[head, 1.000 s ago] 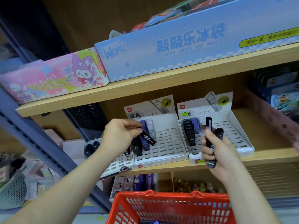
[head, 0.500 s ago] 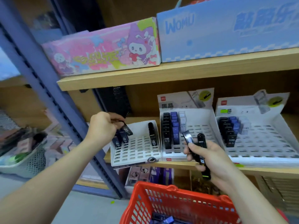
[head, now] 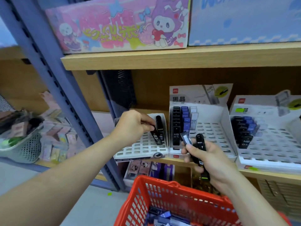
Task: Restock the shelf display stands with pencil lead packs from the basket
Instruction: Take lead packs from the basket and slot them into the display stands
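Here the left hand is pinching a black lead pack between thumb and curled fingers and tilting it down into the small white stand at the left end of the shelf, just beside another black pack that is standing in the rightmost column. The right hand is hovering just above the red basket, its fingers wrapping round a spare bundle of packs, at least one black and one greyish; how many it is gripping is unclear. More loose packs are lying in the bottom of the basket. To seat this one well, the person is probably needing to line its lower end up with an open slot in the grid, bring it upright so it is leaning the same way as its neighbour, and press gently until it is sitting level with the label facing out. Knocking the neighbour looks like the main risk, since the two are very near each other and the card stand looks light enough to slide. The middle stand and the right stand are holding black, blue and pale packs in columns with many slots open, so sorting by colour is likely worth minding too.
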Demonstrator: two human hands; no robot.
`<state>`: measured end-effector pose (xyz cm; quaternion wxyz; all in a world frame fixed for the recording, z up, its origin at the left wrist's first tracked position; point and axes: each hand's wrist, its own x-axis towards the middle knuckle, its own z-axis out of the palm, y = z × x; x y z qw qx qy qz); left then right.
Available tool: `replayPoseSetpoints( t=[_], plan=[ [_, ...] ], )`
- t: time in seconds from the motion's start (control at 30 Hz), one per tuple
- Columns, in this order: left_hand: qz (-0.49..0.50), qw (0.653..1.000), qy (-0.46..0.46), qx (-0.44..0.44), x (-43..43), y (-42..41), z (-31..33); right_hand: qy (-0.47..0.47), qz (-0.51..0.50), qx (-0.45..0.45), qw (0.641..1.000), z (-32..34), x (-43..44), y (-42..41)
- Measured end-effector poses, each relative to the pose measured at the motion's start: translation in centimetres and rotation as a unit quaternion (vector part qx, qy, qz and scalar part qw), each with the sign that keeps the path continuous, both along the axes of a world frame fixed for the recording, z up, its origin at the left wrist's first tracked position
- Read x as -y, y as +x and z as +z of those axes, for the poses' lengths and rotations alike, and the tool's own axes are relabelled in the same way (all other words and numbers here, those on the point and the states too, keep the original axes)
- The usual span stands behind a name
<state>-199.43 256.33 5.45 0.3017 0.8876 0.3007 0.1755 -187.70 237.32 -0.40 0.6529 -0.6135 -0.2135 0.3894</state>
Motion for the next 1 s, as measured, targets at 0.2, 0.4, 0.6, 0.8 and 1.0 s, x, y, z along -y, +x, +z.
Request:
replayPoseSetpoints(
  t=[0.2, 0.4, 0.6, 0.8, 1.0],
  plan=[
    [-0.002, 0.999, 0.052, -0.008, 1.1, 0.5, 0.1, 0.008, 0.017, -0.006, 1.0, -0.2, 0.0, -0.4],
    [-0.028, 0.995, 0.084, -0.05, 1.7, 1.5, 0.5, 0.001, 0.012, -0.018, 1.0, -0.3, -0.1, -0.6],
    [-0.035, 0.992, 0.104, -0.068, 1.7, 2.0, 0.4, 0.003, 0.012, -0.039, 0.999, -0.2, 0.1, -0.5],
    [0.003, 0.998, 0.063, -0.017, 1.8, 1.8, -0.8, 0.007, 0.008, -0.052, 0.999, -0.3, 0.3, -0.6],
    [-0.037, 0.991, 0.119, -0.044, 2.2, 2.1, -1.4, 0.01, 0.003, -0.062, 0.998, -0.5, 0.1, -0.7]
  ],
)
